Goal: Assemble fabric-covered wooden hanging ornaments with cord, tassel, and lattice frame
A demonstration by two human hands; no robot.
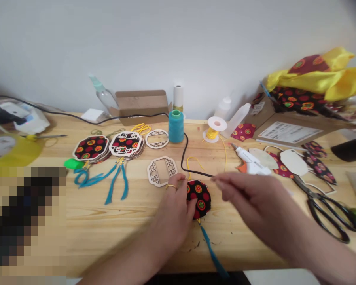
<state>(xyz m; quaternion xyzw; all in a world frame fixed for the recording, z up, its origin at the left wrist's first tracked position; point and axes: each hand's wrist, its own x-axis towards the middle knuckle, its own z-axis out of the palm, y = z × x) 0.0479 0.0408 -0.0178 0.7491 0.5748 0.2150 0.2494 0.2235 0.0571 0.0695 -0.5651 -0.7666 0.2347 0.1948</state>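
Fingers of the left hand (172, 211) are clamped on the patterned cloth piece (202, 198), down on the table (130, 229) between both hands! Over at the right hand (252, 198), thumb and fingertips pinch together; whatever they grip is too small to tell. The cardboard box (320, 120) flashes a printed white label (290, 132), too blurred to read, and pixelation covers the near-left corner, while the yellow tape roll (26, 152) runs out of view.

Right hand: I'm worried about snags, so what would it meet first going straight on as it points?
Probably the black cord, which shows right by the fingers of the right hand. Height is unclear, though, so it might pass above.
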